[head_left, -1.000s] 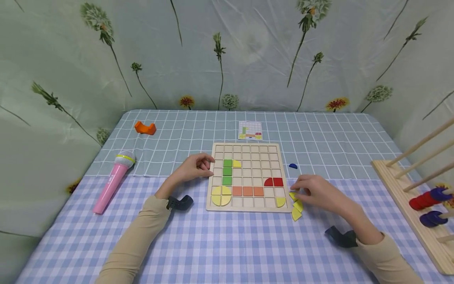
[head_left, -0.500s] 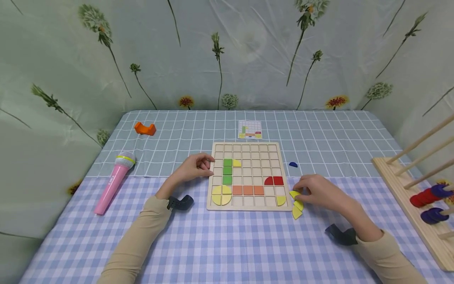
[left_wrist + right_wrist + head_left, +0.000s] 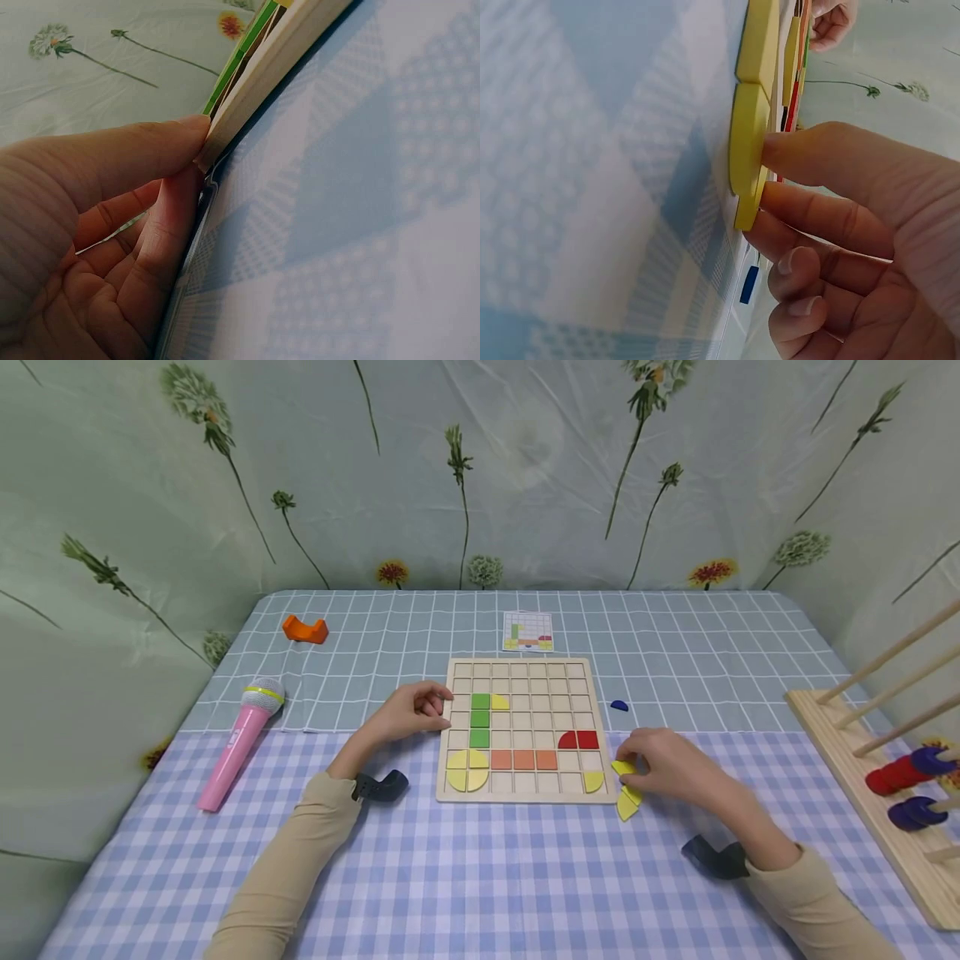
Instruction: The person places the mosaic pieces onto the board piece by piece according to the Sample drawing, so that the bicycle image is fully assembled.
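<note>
In the head view a wooden grid board (image 3: 519, 693) lies on the table, with green squares (image 3: 479, 718), orange squares (image 3: 524, 760), red pieces (image 3: 577, 740) and yellow quarter-circle pieces (image 3: 467, 770) set in it. My left hand (image 3: 408, 710) touches the board's left edge with thumb and index finger, the other fingers curled; the left wrist view shows the thumb (image 3: 150, 154) at the board's corner. Beside the right edge, my right hand (image 3: 671, 764) has thumb and fingers around a loose yellow quarter-circle piece (image 3: 748, 139). Other yellow pieces (image 3: 627, 807) lie against it, partly hidden by the hand.
A dark blue half-round piece (image 3: 619, 705) lies right of the board. Behind the board is a pattern card (image 3: 528, 632). To the left are a pink toy microphone (image 3: 240, 739) and an orange curved block (image 3: 305, 629). A wooden bead rack (image 3: 862, 777) stands at right.
My right fingers shift slightly among the loose yellow pieces, covering them a little differently. The left hand stays at the board's edge, and the pieces on the board keep their places.
</note>
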`<state>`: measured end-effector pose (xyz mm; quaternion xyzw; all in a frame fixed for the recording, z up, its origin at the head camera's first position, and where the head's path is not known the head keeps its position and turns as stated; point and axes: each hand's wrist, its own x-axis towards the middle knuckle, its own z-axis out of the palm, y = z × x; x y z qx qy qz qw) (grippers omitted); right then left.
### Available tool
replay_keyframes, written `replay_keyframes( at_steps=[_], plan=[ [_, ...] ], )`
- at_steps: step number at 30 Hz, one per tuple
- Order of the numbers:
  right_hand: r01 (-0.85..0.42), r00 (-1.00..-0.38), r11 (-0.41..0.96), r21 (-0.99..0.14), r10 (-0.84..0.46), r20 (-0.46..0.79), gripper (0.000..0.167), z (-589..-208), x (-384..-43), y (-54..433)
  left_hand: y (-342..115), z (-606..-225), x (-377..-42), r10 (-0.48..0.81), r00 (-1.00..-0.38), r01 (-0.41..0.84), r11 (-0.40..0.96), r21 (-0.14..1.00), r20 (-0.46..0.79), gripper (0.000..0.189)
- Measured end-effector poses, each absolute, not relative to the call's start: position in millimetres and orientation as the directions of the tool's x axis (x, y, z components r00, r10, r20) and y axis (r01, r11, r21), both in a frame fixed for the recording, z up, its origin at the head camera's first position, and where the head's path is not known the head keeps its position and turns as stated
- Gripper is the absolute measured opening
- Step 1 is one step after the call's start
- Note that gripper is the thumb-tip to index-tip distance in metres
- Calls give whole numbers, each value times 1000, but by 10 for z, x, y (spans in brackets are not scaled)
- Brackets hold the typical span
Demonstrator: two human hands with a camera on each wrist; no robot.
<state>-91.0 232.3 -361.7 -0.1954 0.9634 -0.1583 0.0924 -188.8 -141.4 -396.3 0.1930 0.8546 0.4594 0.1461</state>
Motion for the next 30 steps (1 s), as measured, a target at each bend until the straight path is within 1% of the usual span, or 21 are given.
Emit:
replay_keyframes(
  at_steps=[13,17,23,30],
  plan=[
    [-372,-911,870,-323,-409,-52,21,-3601,-873,2320,-1413,-3955,-1866,476,-878,222,494,840,-48,41],
    [-409,-897,850,-333,-442,-25,21,-3590,-880,2288,-1405,-3958,-1876,477,-878,226,494,840,-44,40],
    [-434,-883,831,-348,-469,-20,20,-3576,-904,2193,-1414,-3974,-1879,474,-879,223,491,842,-44,40],
    [-509,-846,791,-340,-532,27,17,-3568,-966,2089,-1423,-3976,-1884,476,-879,226,486,844,-39,41]
  ],
)
